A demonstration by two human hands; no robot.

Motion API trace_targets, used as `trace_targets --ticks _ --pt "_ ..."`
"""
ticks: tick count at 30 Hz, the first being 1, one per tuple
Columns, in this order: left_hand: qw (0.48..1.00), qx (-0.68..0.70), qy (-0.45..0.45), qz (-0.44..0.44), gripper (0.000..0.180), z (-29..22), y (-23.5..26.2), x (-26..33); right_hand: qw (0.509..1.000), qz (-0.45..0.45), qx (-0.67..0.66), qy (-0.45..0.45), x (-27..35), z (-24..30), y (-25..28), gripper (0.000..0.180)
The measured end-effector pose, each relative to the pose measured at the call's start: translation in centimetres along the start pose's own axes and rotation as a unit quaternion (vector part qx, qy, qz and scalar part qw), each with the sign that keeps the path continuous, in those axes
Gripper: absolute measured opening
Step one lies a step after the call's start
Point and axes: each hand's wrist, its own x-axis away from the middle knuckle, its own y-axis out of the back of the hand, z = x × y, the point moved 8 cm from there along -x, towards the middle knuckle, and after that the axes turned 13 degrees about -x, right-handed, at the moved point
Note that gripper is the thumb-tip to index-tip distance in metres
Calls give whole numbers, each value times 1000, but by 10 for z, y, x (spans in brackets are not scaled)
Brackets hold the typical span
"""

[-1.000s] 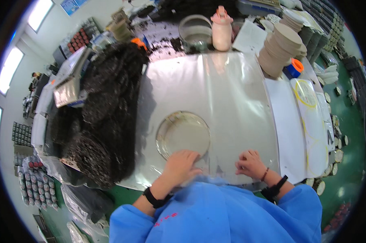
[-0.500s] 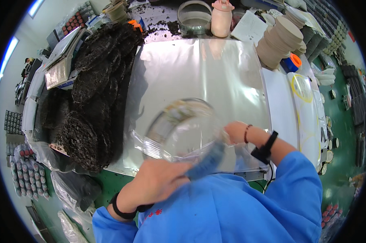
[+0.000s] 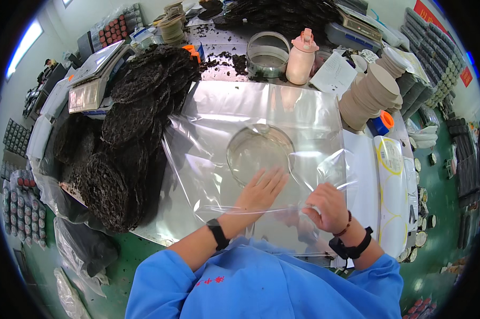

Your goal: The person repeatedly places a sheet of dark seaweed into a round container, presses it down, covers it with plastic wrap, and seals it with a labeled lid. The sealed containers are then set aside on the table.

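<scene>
On the shiny table [image 3: 144, 223], the left hand [image 3: 261, 191] lies flat and open inside a clear plastic bag [image 3: 261, 175], touching a round clear dish [image 3: 260, 150]. The right hand [image 3: 325, 206] pinches the bag's edge. Dark dried discs [image 3: 128, 138] pile left; tan round lids [image 3: 370, 95] stack right.

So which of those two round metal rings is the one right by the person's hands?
The ring under the clear plastic sheet, mid-table: the left hand lies flat at its near edge. The other ring stands uncovered at the far edge, beside a pinkish bottle.
</scene>
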Motion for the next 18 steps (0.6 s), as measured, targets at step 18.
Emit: trace_targets --ticks 18 --pt "969 57 232 66 59 45 77 116 793 -160 561 -176 17 -308 316 54"
